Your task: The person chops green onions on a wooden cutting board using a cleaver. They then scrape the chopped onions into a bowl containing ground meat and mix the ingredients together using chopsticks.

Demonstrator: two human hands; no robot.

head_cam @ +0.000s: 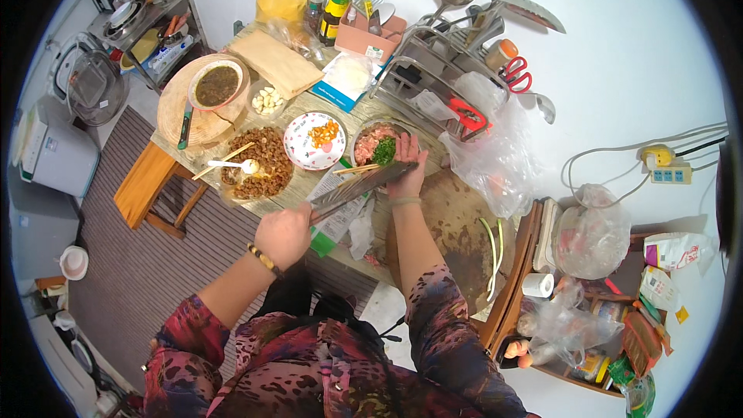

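My left hand (284, 232) is closed around the handle end of a broad cleaver (360, 191), its blade slanting up to the right. At the far end of the blade is my right hand (408, 171), fingers spread, palm against or just beside the metal; the exact contact is hard to see. Just beyond them stands a metal bowl (355, 134) of raw minced meat (367, 140) with chopped green onion (384, 152) on top. Wooden chopsticks (355, 169) rest at its near rim. Right of my right arm, a round chopping board (458, 226) carries scallion stalks (494, 258).
Left of the bowl are a patterned plate (299, 148) with orange pieces, a dish of brown mince (270, 171) with a white spoon (229, 165), and garlic cloves (267, 101). A sauce bowl (216, 86) and knife (186, 125) lie on another board (171, 110). A utensil rack (418, 69) stands behind.
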